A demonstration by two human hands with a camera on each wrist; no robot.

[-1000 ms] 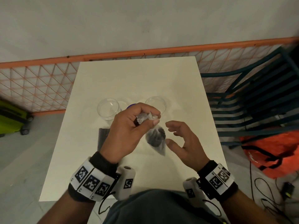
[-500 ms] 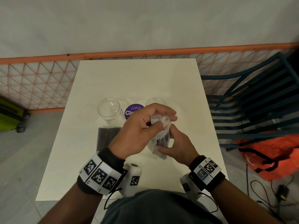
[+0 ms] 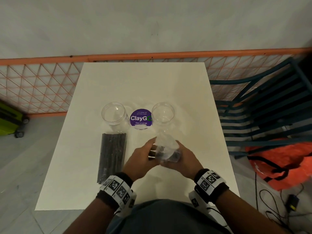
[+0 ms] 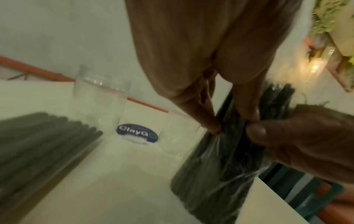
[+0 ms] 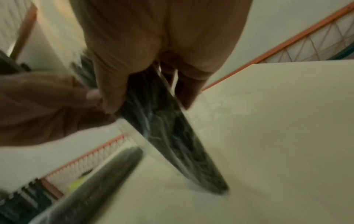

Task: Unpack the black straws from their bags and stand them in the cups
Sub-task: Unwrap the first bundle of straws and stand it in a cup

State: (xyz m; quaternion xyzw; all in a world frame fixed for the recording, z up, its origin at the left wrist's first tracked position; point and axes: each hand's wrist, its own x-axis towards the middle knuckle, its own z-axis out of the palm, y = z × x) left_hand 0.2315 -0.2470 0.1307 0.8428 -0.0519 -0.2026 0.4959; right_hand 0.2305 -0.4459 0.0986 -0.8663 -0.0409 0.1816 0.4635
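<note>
Straws in their clear bag (image 3: 166,152), upright at lower centre below the right cup (image 3: 163,114), are pinched between left hand (image 3: 141,159) and right hand (image 3: 186,159).

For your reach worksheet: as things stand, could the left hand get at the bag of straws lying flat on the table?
Probably yes, once free: the flat bag lies just left of the left hand with nothing between, but that hand now grips the other bag.

Clear glossy plastic cups (image 3: 113,114), crinkled transparent film bag (image 3: 166,149), matt white table (image 3: 143,81)
</note>
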